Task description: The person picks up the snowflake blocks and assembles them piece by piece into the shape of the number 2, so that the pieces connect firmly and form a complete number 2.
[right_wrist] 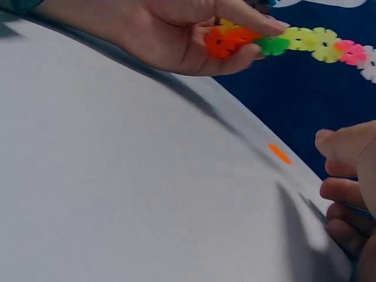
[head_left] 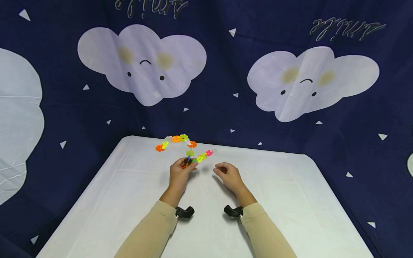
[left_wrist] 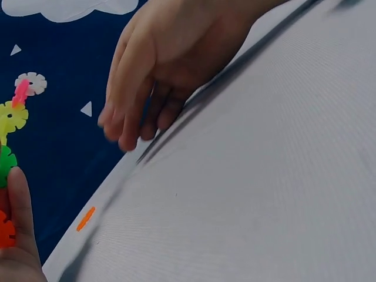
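My left hand point(head_left: 179, 176) grips a construction of notched plastic snowflake discs near its middle, above the white table. One chain of discs point(head_left: 176, 139) arches up and to the left in orange, white and yellow-green. A shorter branch point(right_wrist: 324, 44) points right past the thumb, running from green through yellow to pink, with a white disc point(left_wrist: 32, 83) at its tip. Orange discs point(right_wrist: 219, 42) show between the left fingers, while the palm hides part of the joint. To the right, apart from the branch, my right hand point(head_left: 229, 176) has loosely bent fingers holding nothing.
Both wrist views show a lone orange piece point(right_wrist: 279, 153) nearly edge-on against the white table point(head_left: 274, 200). Behind the table's far edge hangs a dark blue cloth point(head_left: 222, 118) printed with clouds and triangles. Each wrist wears a black camera mount point(head_left: 185, 212).
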Demonstrator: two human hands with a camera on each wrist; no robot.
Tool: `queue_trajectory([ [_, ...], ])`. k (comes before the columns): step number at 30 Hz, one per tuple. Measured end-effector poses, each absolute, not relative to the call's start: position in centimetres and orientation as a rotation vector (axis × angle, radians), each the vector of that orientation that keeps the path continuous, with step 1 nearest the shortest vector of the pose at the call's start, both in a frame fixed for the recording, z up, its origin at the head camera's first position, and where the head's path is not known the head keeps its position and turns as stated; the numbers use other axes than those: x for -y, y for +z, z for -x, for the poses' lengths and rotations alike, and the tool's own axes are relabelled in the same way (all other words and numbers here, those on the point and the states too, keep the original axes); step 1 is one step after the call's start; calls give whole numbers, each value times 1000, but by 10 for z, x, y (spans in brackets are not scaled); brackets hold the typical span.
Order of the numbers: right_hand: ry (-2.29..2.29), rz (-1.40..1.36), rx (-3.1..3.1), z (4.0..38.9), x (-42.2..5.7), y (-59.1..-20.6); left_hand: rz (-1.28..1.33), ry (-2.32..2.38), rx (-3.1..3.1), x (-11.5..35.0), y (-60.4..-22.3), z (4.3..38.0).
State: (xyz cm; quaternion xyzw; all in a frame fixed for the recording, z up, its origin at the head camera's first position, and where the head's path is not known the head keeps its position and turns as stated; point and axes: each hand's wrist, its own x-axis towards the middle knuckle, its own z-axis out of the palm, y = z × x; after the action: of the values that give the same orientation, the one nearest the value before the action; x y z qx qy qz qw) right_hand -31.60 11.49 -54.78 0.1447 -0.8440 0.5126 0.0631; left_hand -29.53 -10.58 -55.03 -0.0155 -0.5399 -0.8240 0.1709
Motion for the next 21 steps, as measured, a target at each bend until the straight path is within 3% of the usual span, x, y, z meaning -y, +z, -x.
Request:
queue_trajectory([
  [12, 890, -664, 2653, 357, -64, -555, 52, -2410, 1389, 107, -549, 297],
  [21, 815, -508, 2620, 367, -40, -554, 66, -2413, 1366, 107, -550, 299],
])
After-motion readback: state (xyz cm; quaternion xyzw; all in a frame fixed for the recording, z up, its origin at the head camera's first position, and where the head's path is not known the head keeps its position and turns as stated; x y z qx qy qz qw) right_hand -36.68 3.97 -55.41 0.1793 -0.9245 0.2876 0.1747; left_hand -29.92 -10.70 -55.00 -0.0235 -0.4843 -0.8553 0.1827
